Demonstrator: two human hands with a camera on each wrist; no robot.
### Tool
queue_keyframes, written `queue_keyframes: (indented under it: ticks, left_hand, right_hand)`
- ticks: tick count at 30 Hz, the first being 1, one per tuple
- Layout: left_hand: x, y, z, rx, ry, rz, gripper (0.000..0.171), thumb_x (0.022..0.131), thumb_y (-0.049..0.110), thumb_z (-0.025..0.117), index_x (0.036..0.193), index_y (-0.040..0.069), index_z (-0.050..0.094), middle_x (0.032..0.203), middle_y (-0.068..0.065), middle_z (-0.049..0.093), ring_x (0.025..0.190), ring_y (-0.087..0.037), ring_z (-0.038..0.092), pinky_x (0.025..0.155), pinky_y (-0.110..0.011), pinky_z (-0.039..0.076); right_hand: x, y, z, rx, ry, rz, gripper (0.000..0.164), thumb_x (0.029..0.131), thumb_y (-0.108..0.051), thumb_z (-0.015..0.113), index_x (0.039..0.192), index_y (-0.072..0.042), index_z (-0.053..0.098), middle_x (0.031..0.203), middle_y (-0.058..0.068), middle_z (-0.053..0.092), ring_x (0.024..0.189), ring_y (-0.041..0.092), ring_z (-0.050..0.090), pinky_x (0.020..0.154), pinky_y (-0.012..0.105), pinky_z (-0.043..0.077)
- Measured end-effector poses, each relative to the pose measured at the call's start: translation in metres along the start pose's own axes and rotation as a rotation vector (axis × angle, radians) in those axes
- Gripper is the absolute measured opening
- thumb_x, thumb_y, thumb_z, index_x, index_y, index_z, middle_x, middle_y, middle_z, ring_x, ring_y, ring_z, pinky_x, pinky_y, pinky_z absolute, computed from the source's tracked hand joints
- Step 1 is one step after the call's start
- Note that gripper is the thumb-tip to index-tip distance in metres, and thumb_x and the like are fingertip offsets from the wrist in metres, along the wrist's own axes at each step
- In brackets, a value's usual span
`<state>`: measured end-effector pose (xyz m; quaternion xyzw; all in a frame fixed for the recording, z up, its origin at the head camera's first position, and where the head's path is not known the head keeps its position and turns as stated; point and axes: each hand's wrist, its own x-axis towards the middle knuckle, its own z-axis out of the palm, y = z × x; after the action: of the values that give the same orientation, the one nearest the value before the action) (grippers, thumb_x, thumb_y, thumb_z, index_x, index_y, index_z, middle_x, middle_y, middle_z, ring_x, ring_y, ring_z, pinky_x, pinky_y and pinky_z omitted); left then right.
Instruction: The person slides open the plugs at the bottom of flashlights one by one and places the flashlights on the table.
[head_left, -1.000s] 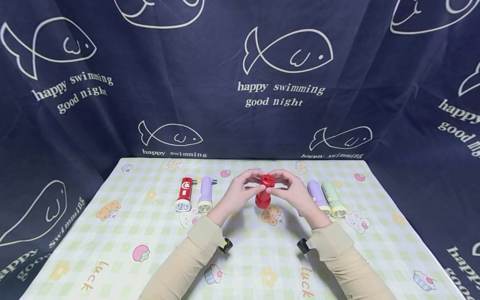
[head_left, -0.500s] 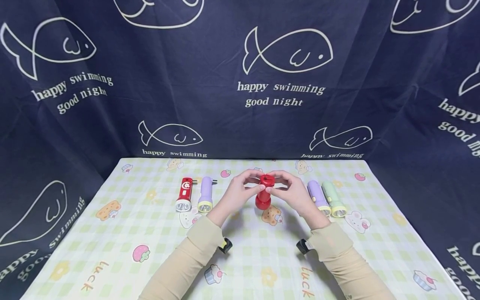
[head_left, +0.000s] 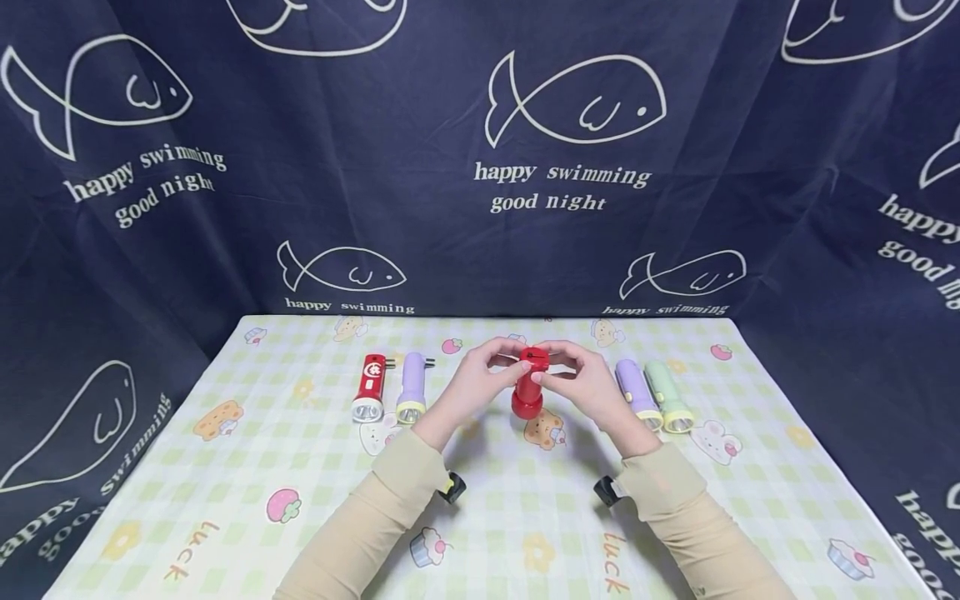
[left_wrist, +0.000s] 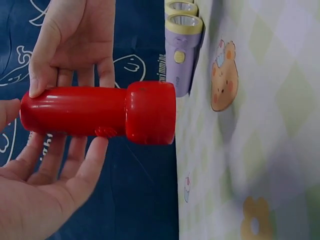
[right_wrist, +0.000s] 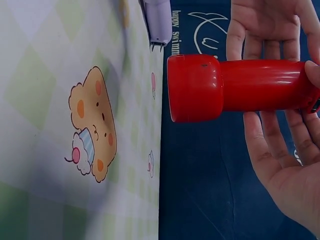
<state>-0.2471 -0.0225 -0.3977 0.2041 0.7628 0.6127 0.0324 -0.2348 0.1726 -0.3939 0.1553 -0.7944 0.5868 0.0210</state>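
Observation:
A red flashlight [head_left: 527, 398] stands upright between both hands, its wide head end down and close over the tablecloth. From the left, the left hand [head_left: 478, 379] holds its upper part, thumb on the near side close to the top end. From the right, the right hand [head_left: 587, 385] holds the same part, its thumb a little lower. In the left wrist view the flashlight [left_wrist: 80, 111] lies between the fingers of both hands. A small black detail shows at its tail end in the right wrist view, partly hidden by the left thumb [right_wrist: 313, 74].
Left of the hands lie a red-and-white flashlight [head_left: 371, 387] and a purple flashlight [head_left: 412, 387], both with plug prongs out. On the right, another purple flashlight [head_left: 637, 393] lies beside a green flashlight [head_left: 668, 396]. A dark fish-print curtain [head_left: 480, 167] hangs behind the table.
The left thumb has shifted slightly up toward the flashlight's top end. The flashlight stays almost in place between the hands, and the other flashlights have not moved.

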Motion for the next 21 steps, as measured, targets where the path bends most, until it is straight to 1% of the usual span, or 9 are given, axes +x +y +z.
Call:
queue_keyframes:
  ticks: [3,7,10,13,15,17,19,21]
  left_hand:
    - [0.001,0.003,0.002,-0.036,0.02,-0.05,0.029,0.089,0.025,0.065,0.114,0.01,0.064,0.109,-0.004,0.067,0.096,-0.017,0.064,0.076,-0.029,0.057]
    - [0.001,0.007,0.004,-0.094,0.056,-0.112,0.031,0.09,0.025,0.064,0.115,0.006,0.065,0.11,-0.009,0.067,0.1,-0.019,0.064,0.074,-0.032,0.058]
    - [0.002,0.009,0.004,-0.133,0.073,-0.142,0.031,0.091,0.024,0.063,0.115,0.004,0.065,0.111,-0.011,0.067,0.103,-0.022,0.064,0.074,-0.035,0.058]
    - [0.003,0.011,0.004,-0.16,0.085,-0.167,0.031,0.091,0.024,0.063,0.114,0.003,0.065,0.11,-0.013,0.067,0.101,-0.022,0.065,0.074,-0.036,0.058]
    - [0.004,0.012,0.004,-0.177,0.088,-0.185,0.03,0.091,0.023,0.063,0.113,0.002,0.066,0.109,-0.013,0.068,0.1,-0.022,0.065,0.075,-0.036,0.058]
    - [0.004,0.014,0.004,-0.191,0.09,-0.198,0.031,0.091,0.022,0.063,0.113,0.001,0.066,0.109,-0.015,0.067,0.099,-0.022,0.065,0.076,-0.037,0.058]
    - [0.004,0.016,0.004,-0.2,0.09,-0.212,0.031,0.091,0.021,0.063,0.113,0.0,0.065,0.11,-0.016,0.067,0.1,-0.023,0.064,0.077,-0.04,0.057]
    - [0.001,0.023,0.003,-0.203,0.09,-0.222,0.03,0.091,0.018,0.063,0.113,-0.002,0.065,0.11,-0.017,0.066,0.1,-0.024,0.064,0.079,-0.043,0.056]
  right_hand:
    - [-0.004,-0.012,0.001,-0.015,0.0,-0.015,0.042,0.081,-0.004,0.073,0.12,0.001,0.06,0.113,0.02,0.064,0.1,0.018,0.063,0.08,0.025,0.055]
    - [-0.008,-0.027,0.003,-0.026,-0.002,-0.034,0.041,0.081,-0.003,0.071,0.12,0.004,0.058,0.112,0.023,0.064,0.097,0.01,0.063,0.08,0.025,0.055]
    - [-0.009,-0.029,0.003,-0.024,-0.003,-0.037,0.041,0.081,-0.003,0.072,0.12,0.004,0.059,0.112,0.023,0.064,0.095,0.007,0.062,0.083,0.032,0.056]
    - [-0.009,-0.03,0.003,-0.02,-0.007,-0.042,0.042,0.081,-0.003,0.072,0.119,0.004,0.059,0.112,0.023,0.064,0.095,0.004,0.062,0.085,0.041,0.054]
    - [-0.009,-0.03,0.003,-0.015,-0.009,-0.043,0.042,0.08,-0.002,0.073,0.119,0.004,0.059,0.111,0.023,0.065,0.095,0.004,0.062,0.086,0.045,0.053]
    - [-0.009,-0.029,0.003,-0.009,-0.013,-0.047,0.042,0.08,-0.001,0.073,0.119,0.004,0.059,0.111,0.023,0.064,0.096,0.005,0.062,0.087,0.046,0.053]
    - [-0.009,-0.028,0.003,-0.006,-0.016,-0.053,0.042,0.079,0.0,0.073,0.118,0.005,0.059,0.111,0.024,0.064,0.096,0.006,0.062,0.086,0.044,0.054]
    - [-0.009,-0.028,0.003,-0.002,-0.021,-0.055,0.042,0.079,0.0,0.073,0.118,0.005,0.059,0.111,0.025,0.064,0.096,0.007,0.062,0.086,0.042,0.054]
